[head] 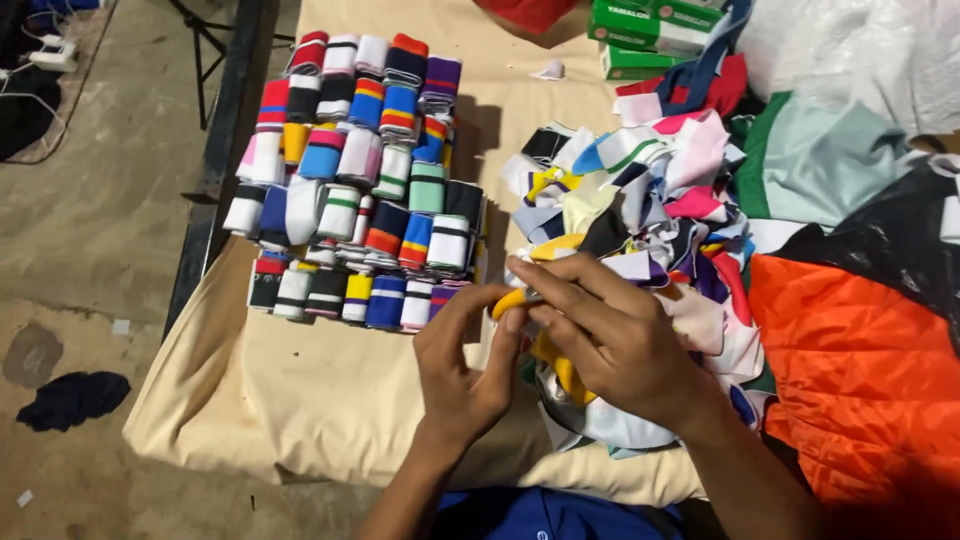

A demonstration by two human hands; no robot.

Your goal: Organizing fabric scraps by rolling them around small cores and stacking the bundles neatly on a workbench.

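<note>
Both hands at the near edge of the heap of loose fabric strips, meeting over a yellow rib-knit strip. Left hand closed around the strip's near end, thumb and forefinger pinching it; right hand likewise pinching the same strip from the heap side, fingers curled over it. More yellow showing just below the right palm, probably the rest of the same piece, though partly hidden.

Likely very light, soft and limp, with some stretch across the ribs; no risk of breaking, little of slipping, but prone to flopping and unrolling unless pinched at both ends. Best taken at the short edges, as here, with the folded middle left free.

Left of the heap, well apart from it: a tidy block of rolled and folded striped bands, packed in rows on the cream cloth-covered table. Right of the heap, touching it: an orange cloth and a pale green garment. Beyond the heap, green boxes. A dark rag on the floor, far to the left of the heap.
</note>
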